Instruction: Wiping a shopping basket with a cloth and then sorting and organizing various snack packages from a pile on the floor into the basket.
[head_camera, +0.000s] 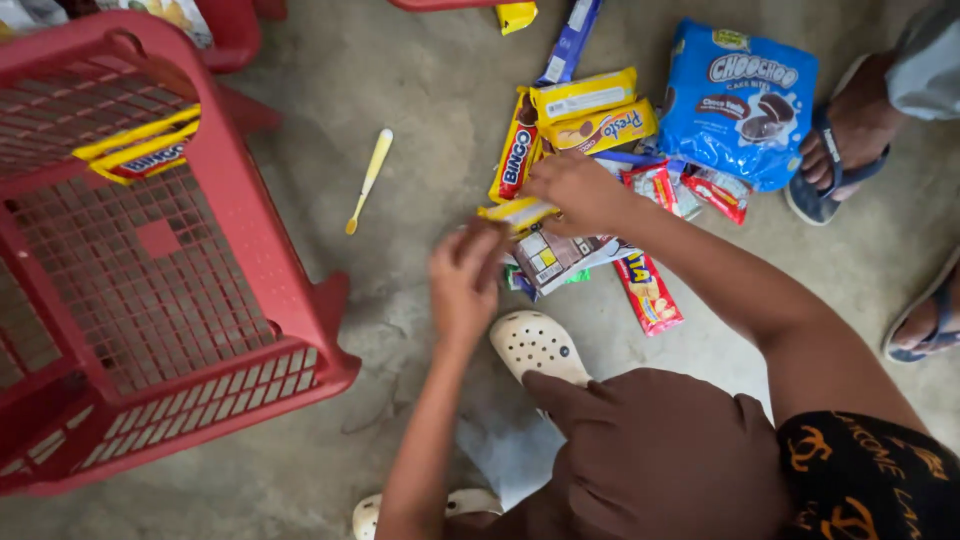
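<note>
Both hands are pinching one slim yellow packet (520, 211): my left hand (466, 278) is gripping its near end, my right hand (578, 190) its far end. Its length is running left to right, tilting slightly up rightward, above the snack pile (600, 130).

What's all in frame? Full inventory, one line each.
Rack: 1, red plastic mesh, left.
Packet on rack: 1, yellow-red.
Stick: 1, pale yellow, floor by rack.
Snack packets: several, yellow, red, blue, heaped top centre.
Big bag: 1, blue, top right.
Other person's feet: 2, blue sandals, right edge.
Clogs: 2, cream, bottom centre.
Left hand: holds a yellow packet end.
Right hand: on same packet.
</note>
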